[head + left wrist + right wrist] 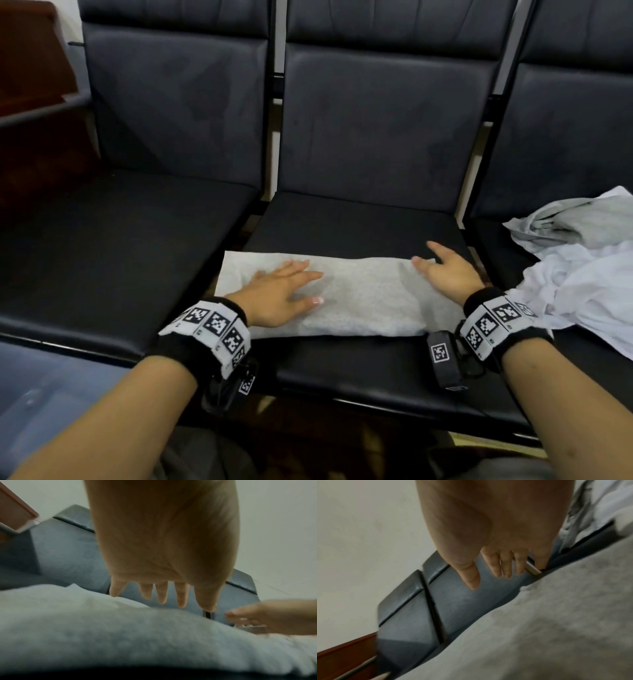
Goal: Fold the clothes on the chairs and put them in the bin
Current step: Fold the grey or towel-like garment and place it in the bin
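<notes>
One towel folded, more clothes waiting

Our left hand [277, 294] and right hand [448, 270] lie flat, fingers spread, on the folded towel [359, 298] at the middle chair [359, 222] front edge; crumpled clothes [582, 260] remain unfolded.

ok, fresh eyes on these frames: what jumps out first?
A pale folded towel stretched across the front of the middle black seat, with the left hand flat on its left part and the right hand open at its right end. Next, the rumpled heap of light clothes on the seat to the right, not yet folded.
</notes>
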{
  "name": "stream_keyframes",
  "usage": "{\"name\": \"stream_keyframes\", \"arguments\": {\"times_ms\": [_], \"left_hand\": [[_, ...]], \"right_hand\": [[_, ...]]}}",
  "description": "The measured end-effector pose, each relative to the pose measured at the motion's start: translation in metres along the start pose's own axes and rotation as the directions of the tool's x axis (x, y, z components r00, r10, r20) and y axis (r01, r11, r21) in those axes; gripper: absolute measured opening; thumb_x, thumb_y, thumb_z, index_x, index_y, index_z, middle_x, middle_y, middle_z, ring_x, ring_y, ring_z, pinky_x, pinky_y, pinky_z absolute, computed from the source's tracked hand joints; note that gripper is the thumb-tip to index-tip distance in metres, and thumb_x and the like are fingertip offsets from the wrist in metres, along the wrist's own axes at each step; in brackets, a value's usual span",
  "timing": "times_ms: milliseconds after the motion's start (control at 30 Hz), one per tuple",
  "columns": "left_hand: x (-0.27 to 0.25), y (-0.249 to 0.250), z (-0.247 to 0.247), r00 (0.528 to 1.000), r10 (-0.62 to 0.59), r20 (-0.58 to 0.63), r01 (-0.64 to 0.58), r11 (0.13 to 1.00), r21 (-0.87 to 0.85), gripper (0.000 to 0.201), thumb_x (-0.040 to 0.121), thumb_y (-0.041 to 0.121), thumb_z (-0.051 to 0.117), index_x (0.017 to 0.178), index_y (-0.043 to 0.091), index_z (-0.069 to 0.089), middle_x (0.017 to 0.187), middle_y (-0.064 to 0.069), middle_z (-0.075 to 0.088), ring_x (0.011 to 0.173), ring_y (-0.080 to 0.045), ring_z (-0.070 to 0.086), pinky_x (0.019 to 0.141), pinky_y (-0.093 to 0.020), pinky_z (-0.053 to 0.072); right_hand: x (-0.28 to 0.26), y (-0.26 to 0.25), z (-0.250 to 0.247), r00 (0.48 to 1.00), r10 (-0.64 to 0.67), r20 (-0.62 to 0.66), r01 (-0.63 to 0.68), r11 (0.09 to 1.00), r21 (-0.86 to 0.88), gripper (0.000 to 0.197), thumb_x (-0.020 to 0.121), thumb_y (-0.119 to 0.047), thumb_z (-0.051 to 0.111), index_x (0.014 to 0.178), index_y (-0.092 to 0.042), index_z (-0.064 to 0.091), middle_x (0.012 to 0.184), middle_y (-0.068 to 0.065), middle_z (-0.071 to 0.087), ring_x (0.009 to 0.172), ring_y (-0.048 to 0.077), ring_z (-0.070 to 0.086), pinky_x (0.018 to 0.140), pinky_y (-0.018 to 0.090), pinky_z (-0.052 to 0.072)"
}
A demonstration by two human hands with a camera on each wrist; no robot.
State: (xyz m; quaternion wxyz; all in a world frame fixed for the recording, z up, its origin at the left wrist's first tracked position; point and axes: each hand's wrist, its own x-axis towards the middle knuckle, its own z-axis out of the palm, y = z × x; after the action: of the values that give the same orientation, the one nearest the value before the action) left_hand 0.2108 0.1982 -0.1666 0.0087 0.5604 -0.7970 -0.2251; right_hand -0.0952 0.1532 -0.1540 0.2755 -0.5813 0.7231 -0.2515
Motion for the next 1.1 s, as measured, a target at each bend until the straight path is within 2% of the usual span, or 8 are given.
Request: {"name": "stream_keyframes", "arguments": {"times_ms": [167,333,467,700,800,900,967,1100], "left_hand": [[0.01,0.015,0.012,0.989,-0.147,0.007,0.145,0.982,0.124,0.064,0.095,0.065,0.02,0.152,0.042,0.001,0.16,0.009,-0.017,0.146,-0.015,-0.02,0.114,-0.059,-0.012],[0.008,0.014,0.018,0.937,-0.334,0.099,0.304,0.923,0.237,0.093,0.071,0.092,0.023,0.146,0.052,-0.015,0.155,0.006,-0.033,0.142,-0.028,-0.031,0.109,-0.065,-0.012],[0.007,0.011,0.018,0.923,-0.358,0.139,0.314,0.912,0.263,0.104,0.062,0.097,0.025,0.143,0.052,-0.022,0.152,0.005,-0.039,0.14,-0.031,-0.034,0.109,-0.068,-0.011],[0.004,0.007,0.014,0.933,-0.325,0.154,0.294,0.936,0.195,0.105,0.064,0.094,0.029,0.144,0.05,-0.022,0.152,0.004,-0.039,0.14,-0.029,-0.034,0.11,-0.066,-0.012],[-0.004,-0.004,-0.003,0.917,-0.398,-0.026,0.399,0.915,0.065,0.096,0.075,0.084,0.042,0.151,0.044,-0.001,0.159,-0.003,-0.022,0.146,-0.03,-0.02,0.114,-0.062,-0.002],[-0.015,-0.022,-0.02,0.756,-0.595,-0.272,0.575,0.803,-0.157,0.08,0.085,0.059,0.059,0.148,0.02,0.028,0.154,-0.017,0.02,0.141,-0.037,0.021,0.111,-0.052,0.028],[-0.022,-0.033,-0.026,0.642,-0.718,-0.27,0.643,0.696,-0.32,0.07,0.085,0.047,0.064,0.136,0.006,0.041,0.138,-0.022,0.042,0.125,-0.04,0.043,0.102,-0.047,0.043],[-0.02,-0.038,-0.025,0.656,-0.745,-0.118,0.612,0.617,-0.496,0.047,0.084,0.04,0.069,0.11,0.002,0.06,0.107,-0.016,0.063,0.098,-0.032,0.063,0.087,-0.044,0.056]], "right_hand": [[-0.03,-0.037,0.047,0.949,-0.143,0.279,0.199,0.963,-0.184,0.059,0.101,-0.047,0.037,0.153,-0.023,0.023,0.162,-0.003,0.01,0.149,0.014,0.007,0.12,0.031,0.005],[-0.03,-0.028,0.064,0.899,0.1,0.427,0.11,0.892,-0.439,0.08,0.085,-0.078,0.033,0.15,-0.049,-0.002,0.16,-0.008,-0.021,0.145,0.03,-0.025,0.114,0.056,-0.013],[-0.027,-0.011,0.058,0.893,0.146,0.425,0.143,0.804,-0.577,0.096,0.067,-0.094,0.033,0.145,-0.058,-0.009,0.157,-0.017,-0.025,0.144,0.027,-0.027,0.111,0.064,-0.011],[-0.025,-0.007,0.055,0.891,0.113,0.44,0.182,0.799,-0.573,0.094,0.07,-0.092,0.032,0.145,-0.056,-0.012,0.156,-0.018,-0.027,0.144,0.023,-0.028,0.111,0.064,-0.014],[-0.021,-0.004,0.053,0.9,0.084,0.428,0.188,0.812,-0.553,0.093,0.072,-0.09,0.033,0.146,-0.055,-0.011,0.156,-0.019,-0.026,0.145,0.02,-0.026,0.112,0.062,-0.013],[-0.021,-0.005,0.05,0.919,0.06,0.39,0.17,0.831,-0.529,0.088,0.079,-0.084,0.035,0.149,-0.051,-0.005,0.158,-0.019,-0.019,0.147,0.019,-0.021,0.113,0.061,-0.009],[-0.024,-0.014,0.049,0.933,0.035,0.359,0.154,0.861,-0.484,0.081,0.085,-0.078,0.035,0.151,-0.047,0.0,0.16,-0.016,-0.014,0.148,0.018,-0.018,0.115,0.06,-0.007],[-0.031,-0.042,0.055,0.937,-0.09,0.337,0.2,0.93,-0.308,0.07,0.096,-0.057,0.04,0.154,-0.035,0.01,0.163,-0.008,-0.004,0.149,0.015,-0.013,0.119,0.049,-0.004]]}}
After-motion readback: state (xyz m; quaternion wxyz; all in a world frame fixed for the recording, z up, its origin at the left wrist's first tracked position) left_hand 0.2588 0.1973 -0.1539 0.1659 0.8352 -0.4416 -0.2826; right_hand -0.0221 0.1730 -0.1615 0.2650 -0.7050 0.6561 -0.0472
